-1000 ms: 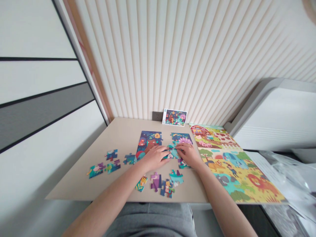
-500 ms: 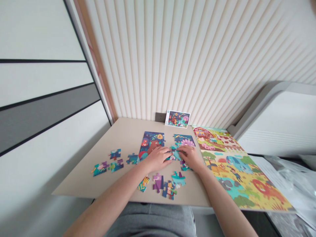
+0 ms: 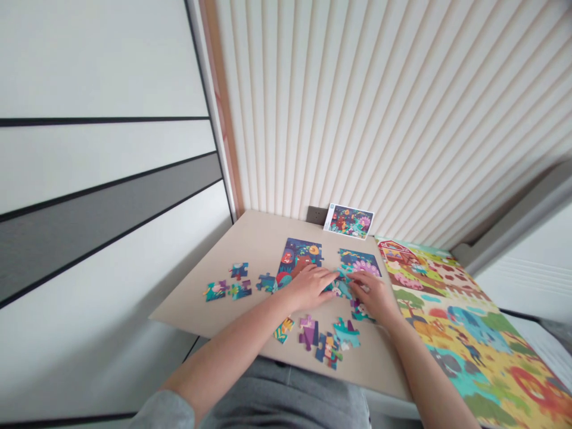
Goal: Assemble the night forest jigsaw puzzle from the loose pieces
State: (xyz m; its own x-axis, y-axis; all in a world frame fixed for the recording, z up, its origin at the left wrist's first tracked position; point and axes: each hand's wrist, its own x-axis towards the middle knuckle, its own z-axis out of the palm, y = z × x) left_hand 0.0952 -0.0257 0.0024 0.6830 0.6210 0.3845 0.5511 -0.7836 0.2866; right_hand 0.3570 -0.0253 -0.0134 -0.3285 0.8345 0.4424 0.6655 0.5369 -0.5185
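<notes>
Between my two hands lie joined teal puzzle pieces [image 3: 342, 288] with a white animal on them. My left hand [image 3: 309, 285] comes from the left, its fingers and thumb at the left edge of these pieces. From the right, my right hand [image 3: 376, 296] pinches at their other side, fingertips partly hidden. Above my left hand is a joined dark-blue puzzle section [image 3: 298, 253] with a brown animal, partly covered by that hand. Another joined section [image 3: 361, 262], with a pink fan-shaped figure, lies just above my right hand.
Loose pieces lie at the left [image 3: 239, 271] and near the front edge, including a purple piece [image 3: 308, 332] and a teal piece [image 3: 347, 333]. A picture card [image 3: 349, 221] leans on the ribbed wall. Farm [image 3: 424, 268] and safari puzzles [image 3: 473, 345] cover the right.
My view has swung left, so the table and hands appear farther right. Both hands stay at the teal pieces, with only slight finger movement.
</notes>
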